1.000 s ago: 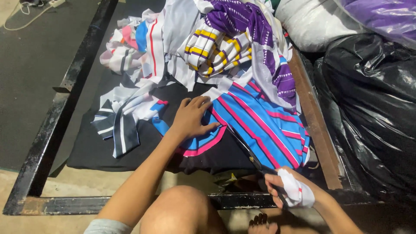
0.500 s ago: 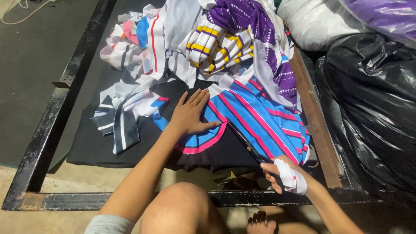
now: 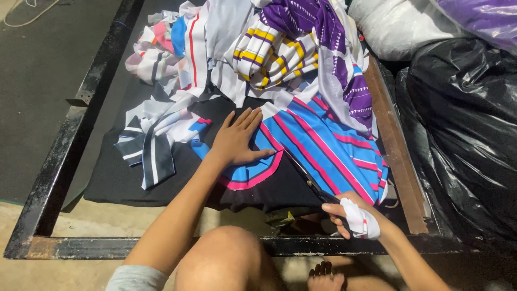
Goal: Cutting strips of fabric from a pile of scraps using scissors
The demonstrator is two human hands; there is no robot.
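My left hand (image 3: 235, 139) lies flat, fingers spread, on a blue fabric piece with pink and black stripes (image 3: 318, 145), pressing it onto a black cloth (image 3: 177, 183). My right hand (image 3: 353, 214), wrapped in white cloth, grips long black scissors (image 3: 304, 173) at the near right. The blades run under the striped fabric's edge, just right of my left thumb. The pink-trimmed curved edge (image 3: 253, 180) lies below my left palm.
A heap of cut fabric, purple, yellow-striped, white and pink (image 3: 269, 48), fills the far part of the black metal frame (image 3: 59, 178). Grey-striped scraps (image 3: 151, 145) lie left. Black plastic bags (image 3: 463, 124) and a white sack (image 3: 398, 27) stand at right. My knee (image 3: 226, 258) is below.
My right hand with the scissors has edged up and forward along the striped fabric. My left hand stays pressed on the fabric, shifted slightly.
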